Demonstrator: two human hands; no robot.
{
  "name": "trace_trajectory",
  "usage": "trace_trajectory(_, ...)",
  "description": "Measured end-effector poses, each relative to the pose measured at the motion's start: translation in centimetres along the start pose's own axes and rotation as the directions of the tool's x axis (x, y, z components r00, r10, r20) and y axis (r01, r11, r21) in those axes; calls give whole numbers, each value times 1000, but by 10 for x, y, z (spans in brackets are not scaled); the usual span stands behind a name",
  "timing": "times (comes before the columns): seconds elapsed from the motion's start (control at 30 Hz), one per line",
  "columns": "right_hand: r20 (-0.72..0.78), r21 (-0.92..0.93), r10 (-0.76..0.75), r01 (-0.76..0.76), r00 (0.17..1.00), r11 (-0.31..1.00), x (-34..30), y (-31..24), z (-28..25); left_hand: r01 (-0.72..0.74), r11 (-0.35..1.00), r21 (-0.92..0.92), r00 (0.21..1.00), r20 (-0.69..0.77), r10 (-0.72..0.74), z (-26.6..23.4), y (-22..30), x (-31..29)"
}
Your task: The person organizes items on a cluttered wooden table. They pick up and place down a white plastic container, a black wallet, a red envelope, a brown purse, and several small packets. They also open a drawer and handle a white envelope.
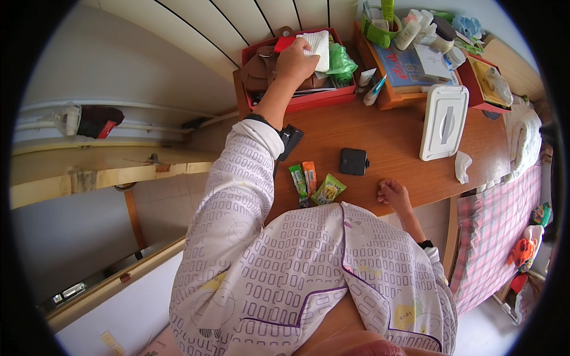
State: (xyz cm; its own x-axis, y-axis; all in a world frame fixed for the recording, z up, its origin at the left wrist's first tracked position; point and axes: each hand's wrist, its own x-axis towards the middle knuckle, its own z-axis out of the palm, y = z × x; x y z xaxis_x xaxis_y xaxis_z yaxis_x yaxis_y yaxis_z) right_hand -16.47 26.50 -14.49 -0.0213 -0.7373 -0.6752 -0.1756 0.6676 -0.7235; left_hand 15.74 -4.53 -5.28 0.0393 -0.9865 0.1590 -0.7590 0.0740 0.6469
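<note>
My left hand (295, 61) reaches far forward into a red box (309, 101) at the back of the wooden table (392, 142). Its fingers are closed on a white paper packet (318, 47) lying among brown and green items in the box. My right hand (392, 195) rests as a loose fist on the table's near edge, holding nothing. Between the hands lie a small black square case (354, 161), a green snack packet (328, 190), an orange sachet (309, 176) and a green sachet (298, 181).
A white lidded tissue box (444, 121) stands at the right, with a crumpled tissue (462, 167) beside it. A wooden tray (409, 65) with a blue book, bottles and tubes sits behind. A pink checked bed (496, 231) lies to the right.
</note>
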Motion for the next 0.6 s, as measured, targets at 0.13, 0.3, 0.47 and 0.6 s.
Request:
trace_trajectory(0.13, -14, 2, 11, -11, 1000, 1000, 2, 4, 0, -12, 951, -310, 999, -34, 2, -5, -9, 6)
trace_trajectory(0.3, -22, 65, -17, 18, 1000, 998, 2, 6, 0, 64, 545, -836, 991, -10, -133, -39, -4, 0)
trace_trajectory(0.47, -27, 72, -19, 21, 999, 997, 2, 6, 0, 35, 379, -925, 978, -46, -202, -79, -9, -24)
trace_trajectory(0.6, -24, 68, -5, 7, 1000, 998, 4, 5, 0, 24, 319, -947, 975, -48, -216, -96, -27, -48)
